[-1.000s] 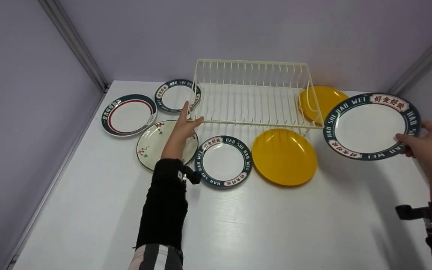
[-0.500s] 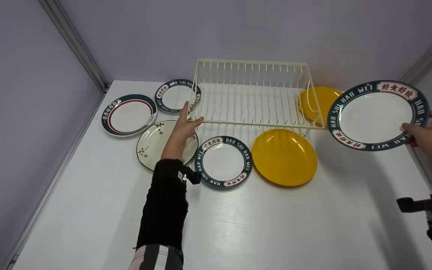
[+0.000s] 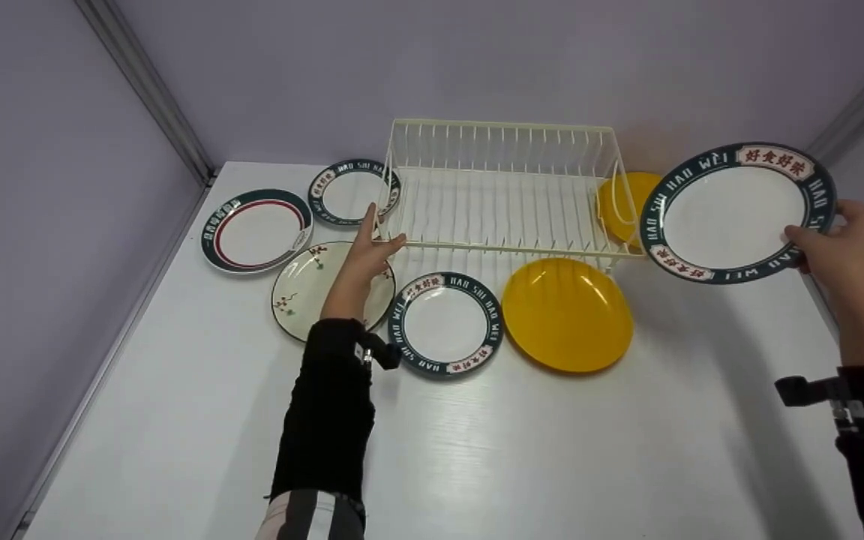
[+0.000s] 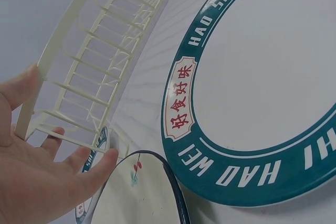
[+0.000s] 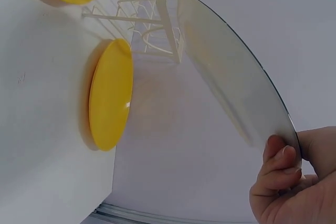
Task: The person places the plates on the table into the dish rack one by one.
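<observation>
lilac walls back a white table (image 3: 552, 450). right hand (image 3: 844, 251) pinches the rim of a large white plate with a dark green lettered border (image 3: 736, 210), tilted in the air right of the cream wire dish rack (image 3: 503, 187). left hand (image 3: 364, 259), fingers straight, touches the rack's front left corner.

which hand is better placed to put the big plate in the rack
Probably the right hand: it already grips the big plate by its rim, lifted beside the rack. The left hand only rests on the rack's front left corner.
</observation>
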